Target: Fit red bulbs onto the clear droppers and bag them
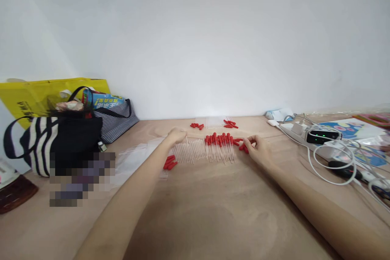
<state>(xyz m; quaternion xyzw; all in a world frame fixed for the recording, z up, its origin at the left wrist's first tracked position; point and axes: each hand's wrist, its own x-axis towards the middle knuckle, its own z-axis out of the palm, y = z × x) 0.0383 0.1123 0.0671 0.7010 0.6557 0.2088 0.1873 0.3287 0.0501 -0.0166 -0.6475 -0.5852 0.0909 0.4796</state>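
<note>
- Pinching, apparently, one slim pale stick (pixel 187 139): left hand (pixel 177 135).
- Touching loose red tapered caps (pixel 242 147): right hand (pixel 257 150), grip unclear.
- Red-capped pale sticks (pixel 219 142) lie centrally, seemingly done; bare pale sticks (pixel 190 152), just left, lack caps.

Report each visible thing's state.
Bare sticks: lying in a row
Red-topped sticks: lying alongside
Left hand: at bare sticks
Right hand: fingertips at red pieces
Plastic sleeves: spread flat
Black device: green lights lit
White cable: loosely looped
White adapter: plugged in
Yellow bag: upright
</note>
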